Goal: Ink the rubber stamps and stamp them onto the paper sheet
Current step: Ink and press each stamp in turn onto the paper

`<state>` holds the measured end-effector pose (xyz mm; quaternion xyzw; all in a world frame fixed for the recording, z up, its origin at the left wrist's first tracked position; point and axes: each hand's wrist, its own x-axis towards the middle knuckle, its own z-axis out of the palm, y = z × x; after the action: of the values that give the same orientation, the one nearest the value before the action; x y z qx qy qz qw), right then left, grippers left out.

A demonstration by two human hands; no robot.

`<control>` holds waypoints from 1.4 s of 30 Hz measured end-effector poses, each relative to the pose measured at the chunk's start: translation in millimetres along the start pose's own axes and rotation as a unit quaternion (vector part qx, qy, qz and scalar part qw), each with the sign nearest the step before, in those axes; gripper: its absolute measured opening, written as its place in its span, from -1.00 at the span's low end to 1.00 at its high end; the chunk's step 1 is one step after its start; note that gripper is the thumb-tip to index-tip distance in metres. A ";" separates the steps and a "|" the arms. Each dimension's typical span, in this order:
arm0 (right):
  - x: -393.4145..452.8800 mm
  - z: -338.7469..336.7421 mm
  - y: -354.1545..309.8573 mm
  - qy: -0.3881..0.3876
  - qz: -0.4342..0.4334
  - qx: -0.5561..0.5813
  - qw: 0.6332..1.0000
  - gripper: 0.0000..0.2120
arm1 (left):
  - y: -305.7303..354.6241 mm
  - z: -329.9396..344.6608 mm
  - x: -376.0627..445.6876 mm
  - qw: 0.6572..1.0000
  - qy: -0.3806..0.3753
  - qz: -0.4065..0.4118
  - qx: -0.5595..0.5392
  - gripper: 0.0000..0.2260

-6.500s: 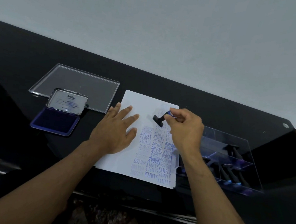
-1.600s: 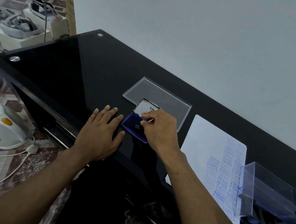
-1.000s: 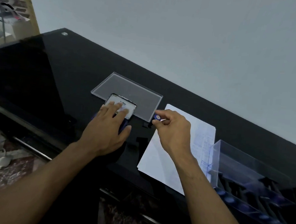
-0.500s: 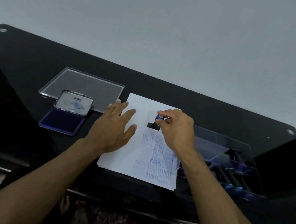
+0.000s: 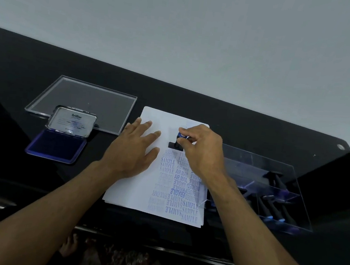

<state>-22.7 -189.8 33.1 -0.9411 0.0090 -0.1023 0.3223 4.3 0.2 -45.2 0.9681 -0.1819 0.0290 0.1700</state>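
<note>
Right hand [image 5: 202, 154] pinches the rubber stamp [image 5: 176, 143] down on the paper sheet [image 5: 141, 193]; left hand [image 5: 132, 151] lies flat, fingers extended, on the sheet.

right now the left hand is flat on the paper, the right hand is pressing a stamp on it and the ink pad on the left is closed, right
Not quite: the ink pad is open, its lid raised, as the head view shows. The left hand does lie flat on the paper, and the right hand pinches the stamp down on it.

Black stamp [image 5: 175, 145] upright on printed paper sheet [image 5: 164, 187].
</note>
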 end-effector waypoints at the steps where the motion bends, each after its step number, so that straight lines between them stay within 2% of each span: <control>1: 0.9 0.5 -0.4 0.000 -0.003 -0.001 1.000 -0.72 | -1.3 1.1 0.2 1.000 0.000 0.000 0.000 -0.41; 9: 0.4 5.5 0.5 -0.001 -0.030 -0.027 0.999 -0.75 | -5.8 7.4 -1.7 1.000 0.012 0.008 -0.007 -0.35; 22: 1.7 7.5 -0.9 -0.011 -0.030 -0.036 0.999 -0.74 | -8.0 11.5 -0.6 1.000 0.022 0.009 0.007 -0.44; 36: 8.2 6.1 -5.6 -0.046 -0.021 -0.075 0.996 -0.79 | -8.2 12.0 -0.4 1.000 0.018 0.004 -0.004 -0.43; 42: 9.4 9.5 -6.3 -0.029 -0.010 -0.064 0.997 -0.82 | -8.2 12.3 -0.1 1.000 0.018 0.002 -0.006 -0.43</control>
<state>-11.9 -179.9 31.3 -0.9625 -0.0036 -0.0775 0.2599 7.1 3.2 -59.3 0.9659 -0.1814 0.0455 0.1790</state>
